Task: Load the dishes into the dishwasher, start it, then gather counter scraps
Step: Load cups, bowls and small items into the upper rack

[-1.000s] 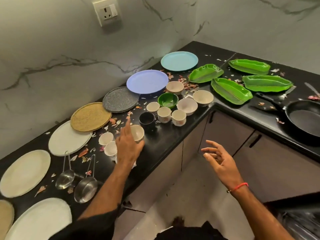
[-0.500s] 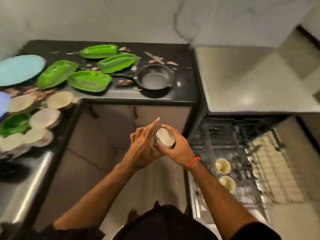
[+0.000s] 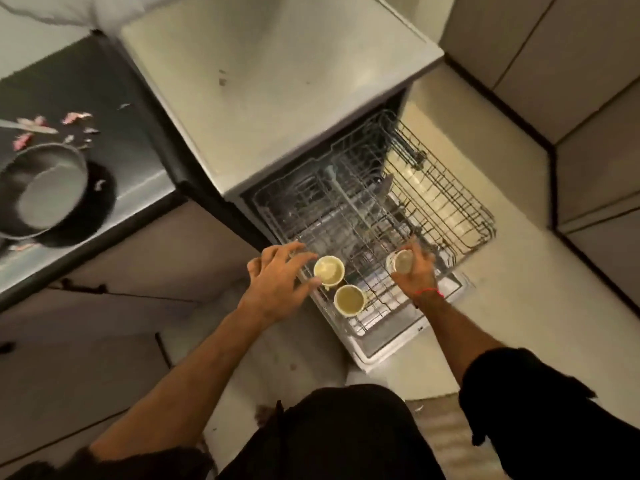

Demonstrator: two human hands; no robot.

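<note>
We see the dishwasher rack (image 3: 374,216) pulled out over a pale floor, beside the black counter (image 3: 114,150) carrying a pan (image 3: 41,188) and scraps (image 3: 74,117). At the rack's near edge, our right hand (image 3: 415,271) grips a cup (image 3: 400,261); our left hand (image 3: 277,282), fingers spread, touches the first (image 3: 329,270) of two seated cups, with the second (image 3: 349,299) just nearer us.

Cream cups (image 3: 329,270); dark grey rack (image 3: 374,216); black pan (image 3: 41,192).
</note>
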